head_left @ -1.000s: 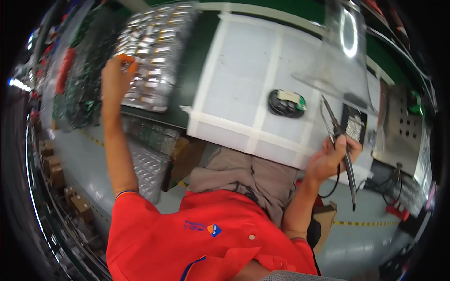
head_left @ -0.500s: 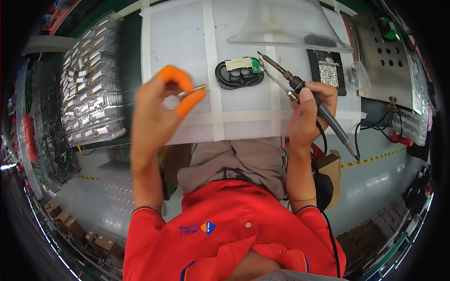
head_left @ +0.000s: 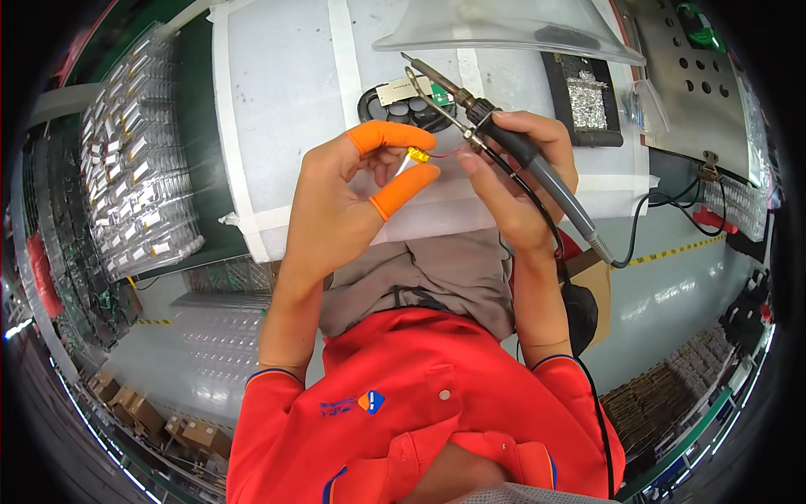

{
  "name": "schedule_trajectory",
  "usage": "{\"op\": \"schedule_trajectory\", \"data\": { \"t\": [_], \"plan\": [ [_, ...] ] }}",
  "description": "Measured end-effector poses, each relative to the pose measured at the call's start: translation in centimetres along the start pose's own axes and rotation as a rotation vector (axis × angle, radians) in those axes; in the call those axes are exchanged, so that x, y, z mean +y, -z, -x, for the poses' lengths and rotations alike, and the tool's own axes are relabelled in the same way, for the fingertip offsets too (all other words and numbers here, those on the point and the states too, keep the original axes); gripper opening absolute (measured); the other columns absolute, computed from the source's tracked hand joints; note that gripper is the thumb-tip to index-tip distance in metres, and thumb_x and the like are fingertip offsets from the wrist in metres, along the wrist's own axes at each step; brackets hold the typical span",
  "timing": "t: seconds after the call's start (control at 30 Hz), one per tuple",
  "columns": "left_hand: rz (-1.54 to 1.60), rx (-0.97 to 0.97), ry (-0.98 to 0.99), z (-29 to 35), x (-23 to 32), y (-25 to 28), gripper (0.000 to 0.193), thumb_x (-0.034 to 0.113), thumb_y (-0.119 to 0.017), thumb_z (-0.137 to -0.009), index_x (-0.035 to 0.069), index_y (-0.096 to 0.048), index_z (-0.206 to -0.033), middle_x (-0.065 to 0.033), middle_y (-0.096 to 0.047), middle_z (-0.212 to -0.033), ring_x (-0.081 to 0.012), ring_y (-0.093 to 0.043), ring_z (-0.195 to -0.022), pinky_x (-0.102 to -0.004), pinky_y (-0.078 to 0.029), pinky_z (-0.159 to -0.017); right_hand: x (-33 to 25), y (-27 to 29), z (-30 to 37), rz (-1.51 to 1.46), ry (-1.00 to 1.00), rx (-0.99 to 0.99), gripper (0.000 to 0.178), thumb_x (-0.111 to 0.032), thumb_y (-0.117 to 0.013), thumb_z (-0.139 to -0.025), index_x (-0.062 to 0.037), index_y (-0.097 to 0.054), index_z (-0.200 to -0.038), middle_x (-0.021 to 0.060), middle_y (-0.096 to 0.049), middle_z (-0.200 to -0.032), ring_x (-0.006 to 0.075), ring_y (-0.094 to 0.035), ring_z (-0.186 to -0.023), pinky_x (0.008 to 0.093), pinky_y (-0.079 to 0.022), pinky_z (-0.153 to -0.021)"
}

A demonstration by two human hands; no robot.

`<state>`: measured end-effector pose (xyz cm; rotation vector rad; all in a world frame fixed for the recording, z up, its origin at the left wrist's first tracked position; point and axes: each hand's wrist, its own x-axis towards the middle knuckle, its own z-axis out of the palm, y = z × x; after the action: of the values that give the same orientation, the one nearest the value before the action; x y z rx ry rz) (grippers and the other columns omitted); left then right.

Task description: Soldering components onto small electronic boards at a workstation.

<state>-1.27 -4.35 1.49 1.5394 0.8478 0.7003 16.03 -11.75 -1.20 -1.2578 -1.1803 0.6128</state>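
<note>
My left hand (head_left: pixel 340 197), with orange finger cots on thumb and forefinger, pinches a small silver battery (head_left: pixel 407 162) with yellow tape at one end. A thin red wire (head_left: pixel 443 154) runs from the taped end toward my right fingertips. My right hand (head_left: pixel 527 197) is closed round a soldering iron (head_left: pixel 541 168), its tip pointing up and left. A thin metal tube (head_left: pixel 438 107) is fixed along the iron. Beyond my hands, a black oval housing (head_left: pixel 368 107) lies on the white table, with a green circuit board (head_left: pixel 439 95) and a pale strip on it.
Clear trays of silver batteries (head_left: pixel 138 160) stand at the left. A black box of silvery shavings (head_left: pixel 586 105) sits right of the housing, below a translucent hood (head_left: pixel 504 25). A perforated metal box (head_left: pixel 701 92) stands at the far right, near a black cable (head_left: pixel 630 244).
My left hand has moved right with the battery, close to my right hand. The soldering iron has shifted up and left, now partly over the housing. The red wire has come into view.
</note>
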Motion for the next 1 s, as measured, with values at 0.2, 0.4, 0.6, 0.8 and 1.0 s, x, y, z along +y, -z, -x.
{"op": "schedule_trajectory", "data": {
  "t": [0.2,0.4,0.6,0.8,1.0],
  "plan": [
    [-0.030,-0.009,0.045,-0.04,-0.08,-0.24,0.025,0.008,-0.077,-0.075,0.003,-0.068,-0.097,0.0033,-0.051,-0.071,-0.0072,-0.043,-0.065,-0.0215,-0.036,-0.060,0.14,0.13,0.02,-0.052,-0.001,-0.035,0.046,0.014,-0.067,-0.075,0.0026,-0.047,-0.115,0.0155,-0.059,-0.105,0.0201,-0.065,-0.091,0.0299,-0.055,-0.082],
    [-0.060,-0.052,0.076,0.21,0.10,-0.21,0.026,0.003,-0.077,-0.075,0.000,-0.066,-0.098,0.0019,-0.061,-0.085,-0.0049,-0.049,-0.075,-0.0189,-0.039,-0.068,0.38,0.19,0.04,-0.115,-0.024,-0.068,0.047,0.016,-0.065,-0.076,0.0020,-0.046,-0.117,0.0162,-0.059,-0.105,0.0210,-0.065,-0.092,0.0308,-0.054,-0.081],
    [-0.023,-0.015,0.011,0.00,-0.41,-0.82,0.023,0.009,-0.078,-0.073,0.003,-0.066,-0.092,0.0021,-0.054,-0.070,-0.0076,-0.047,-0.066,-0.0217,-0.037,-0.060,0.44,0.45,0.08,-0.101,-0.002,-0.080,0.049,0.016,-0.065,-0.075,0.0015,-0.045,-0.118,0.0166,-0.058,-0.105,0.0210,-0.065,-0.091,0.0298,-0.054,-0.080],
    [-0.083,-0.071,0.052,0.13,-0.13,-0.82,0.027,0.003,-0.077,-0.074,0.001,-0.063,-0.096,0.0017,-0.058,-0.081,-0.0065,-0.049,-0.073,-0.0206,-0.039,-0.067,0.48,0.48,0.04,-0.110,0.015,-0.085,0.050,0.016,-0.065,-0.075,0.0017,-0.045,-0.118,0.0167,-0.057,-0.105,0.0206,-0.065,-0.091,0.0290,-0.053,-0.079],
    [-0.150,-0.098,0.074,0.08,0.54,-0.87,0.024,0.004,-0.076,-0.074,0.003,-0.064,-0.094,0.0032,-0.057,-0.078,-0.0056,-0.045,-0.067,-0.0194,-0.033,-0.060,0.40,0.46,0.03,-0.133,0.011,-0.081,0.050,0.015,-0.065,-0.075,0.0017,-0.045,-0.118,0.0164,-0.056,-0.106,0.0200,-0.064,-0.091,0.0280,-0.051,-0.079]
  ]
}}
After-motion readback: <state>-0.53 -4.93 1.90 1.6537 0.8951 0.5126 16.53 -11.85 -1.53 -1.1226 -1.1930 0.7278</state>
